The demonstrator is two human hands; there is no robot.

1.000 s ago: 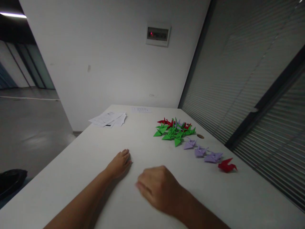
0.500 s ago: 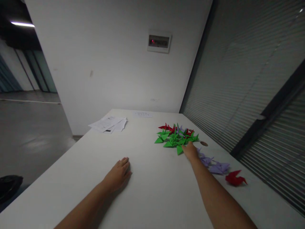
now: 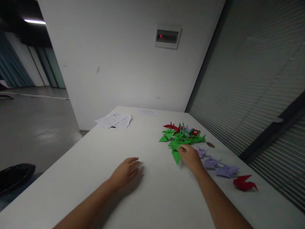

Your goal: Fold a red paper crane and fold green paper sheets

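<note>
Green origami cranes (image 3: 178, 137) lie heaped with red cranes (image 3: 172, 126) on a white table (image 3: 83, 178), just beyond the right hand (image 3: 189, 157). Its bunched fingertips (image 3: 182, 148) pinch one green crane (image 3: 175, 156) at the heap's near edge. Right of those fingers, lilac cranes (image 3: 211, 163) and a lone red crane (image 3: 242, 183) trail away. The left hand (image 3: 125, 173) rests well apart, fingers lightly spread, holding nothing; loose papers (image 3: 113, 121) lie beyond them.
</note>
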